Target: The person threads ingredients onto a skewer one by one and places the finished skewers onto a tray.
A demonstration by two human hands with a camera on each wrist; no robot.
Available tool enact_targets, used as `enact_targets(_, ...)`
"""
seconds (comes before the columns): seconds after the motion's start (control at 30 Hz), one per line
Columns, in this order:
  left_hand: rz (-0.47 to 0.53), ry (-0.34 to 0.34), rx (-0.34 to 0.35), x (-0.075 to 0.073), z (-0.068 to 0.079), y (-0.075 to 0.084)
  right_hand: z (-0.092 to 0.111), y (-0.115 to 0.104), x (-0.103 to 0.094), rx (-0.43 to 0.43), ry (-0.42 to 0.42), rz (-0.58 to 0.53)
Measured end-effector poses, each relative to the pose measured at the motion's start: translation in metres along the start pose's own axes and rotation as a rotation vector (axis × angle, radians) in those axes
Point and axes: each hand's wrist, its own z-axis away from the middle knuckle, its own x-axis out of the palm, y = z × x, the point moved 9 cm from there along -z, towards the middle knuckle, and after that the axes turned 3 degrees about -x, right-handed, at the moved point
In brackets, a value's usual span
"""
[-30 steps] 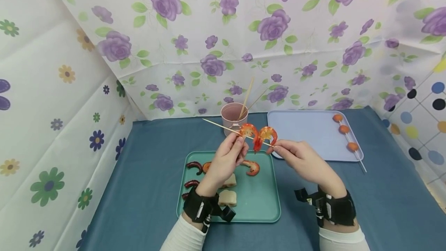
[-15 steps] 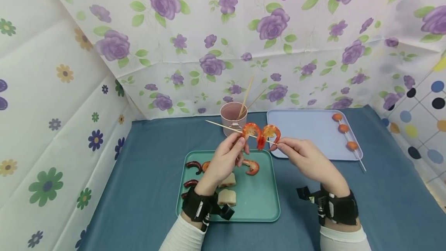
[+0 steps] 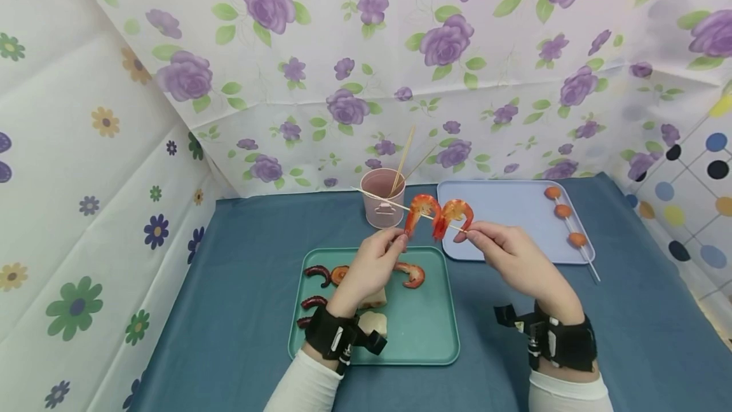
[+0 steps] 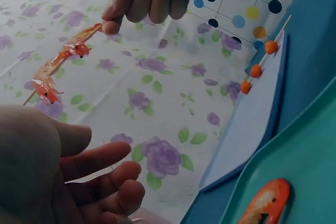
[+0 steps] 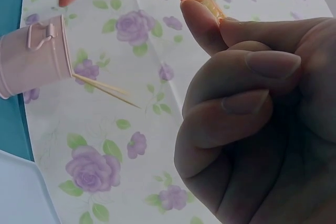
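Right grip (image 3: 511, 254) pinches the end of a thin wooden skewer (image 3: 384, 199) between thumb and index finger; other fingers curl toward the palm, back of the hand up, wrist bent so the fingers point left. Left grip (image 3: 372, 269) is relaxed: thumb apart from the fingers, fingers loosely bent with gaps between them, pointing up and inward, just below the skewer. Whether it touches anything there, can't tell.

Skewer is held in the air, sloping, its free end up-left across the pink bucket in the head view. Two orange-red shrimp (image 3: 457, 207) are threaded on it, curved, side by side, nearer the right grip.

Both forearms reach forward, well apart at the elbow side, converging at the skewer; black wrist straps (image 3: 569, 342), white sleeves (image 3: 305, 386).

Below: green tray (image 3: 423, 336) with a loose shrimp (image 3: 413, 276), dark red curled pieces (image 3: 318, 273), a round orange piece (image 3: 338, 274), pale blocks (image 3: 374, 325), partly hidden by the left forearm. Behind: pink bucket (image 3: 380, 217) with skewers leaning in it. Far right: pale blue tray (image 3: 497, 215), a stick of three orange balls (image 3: 563, 211) overhanging its edge. Blue-covered tabletop (image 3: 246, 240), floral cloth (image 3: 314, 30) at the back.
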Motion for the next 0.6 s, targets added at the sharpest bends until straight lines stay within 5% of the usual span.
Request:
enact_targets(0.27, -0.131, -0.031, -0.015, 0.013, -0.003, -0.016, 0.003, 0.002, -0.004, -0.001, 0.021, -0.019)
enact_targets(0.6, -0.288, -0.192, -0.041, 0.041, -0.003, -0.034, 0.003, 0.003, -0.006, -0.015, 0.031, -0.019)
